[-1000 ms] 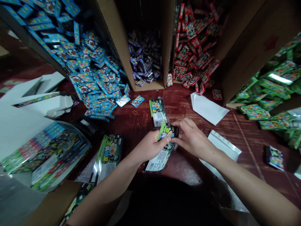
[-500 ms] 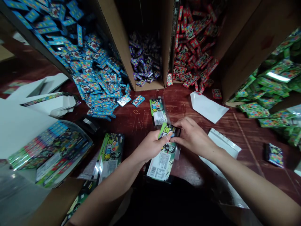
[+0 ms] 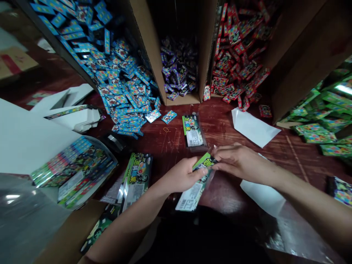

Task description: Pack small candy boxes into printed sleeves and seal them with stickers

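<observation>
A long green-and-black printed packet (image 3: 192, 198) with a white label is held tilted in front of my body. My left hand (image 3: 181, 176) is closed round its left side, thumb across the printed face. At the upper end, my right hand (image 3: 239, 161) pinches the packet's corner, where some clear plastic shows; the fingertips partly cover that corner. Beyond the hands lies a similar packet (image 3: 192, 130) in a clear bag. Another green-and-black packet (image 3: 136, 178) in shiny plastic lies left of my left forearm.
Cardboard bins along the back hold small blue boxes (image 3: 121, 88), purple boxes (image 3: 178, 71), red boxes (image 3: 236, 66) and green packs (image 3: 327, 117). White paper (image 3: 255, 126) lies right of centre. A plastic-wrapped bundle of packets (image 3: 79, 165) is at left, a dark pack (image 3: 342, 190) far right.
The view has turned slightly, so the scene sits further right. The held packet's upper end now points up and right, and my right hand has shifted rightward along with it.
</observation>
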